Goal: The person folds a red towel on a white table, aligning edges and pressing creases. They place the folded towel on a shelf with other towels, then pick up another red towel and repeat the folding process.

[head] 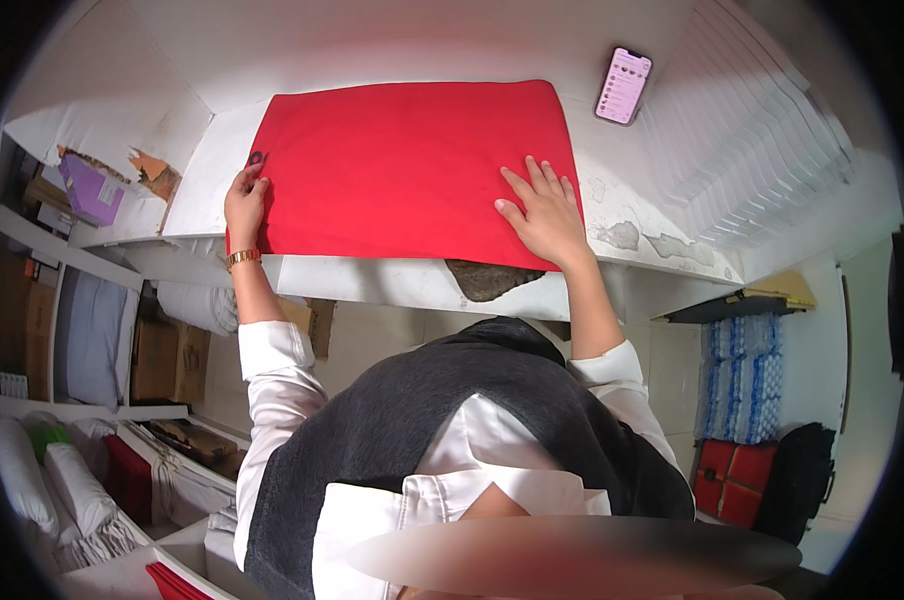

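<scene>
A red folded cloth (pixel 414 165) lies spread on a white shelf-like worktop (pixel 216 161), with part of some black lettering at its left edge. My left hand (pixel 245 206), with a gold-coloured bracelet at the wrist, has its thumb and fingers closed on the cloth's left edge. On the right part of the cloth my right hand (pixel 546 214) lies flat, palm down, fingers spread and holding nothing. The cloth's near edge hangs slightly over the worktop's front, above a dark damaged patch (pixel 493 279) in the white surface.
A lit smartphone (pixel 623 86) lies at the back right, beside a stack of white sheets or panels (pixel 752 127). Shelves at left hold a purple box (pixel 92 187), cardboard boxes and folded linens (pixel 96 337). Shrink-wrapped water bottles (pixel 741 379) and a black bag (pixel 793 480) stand at right.
</scene>
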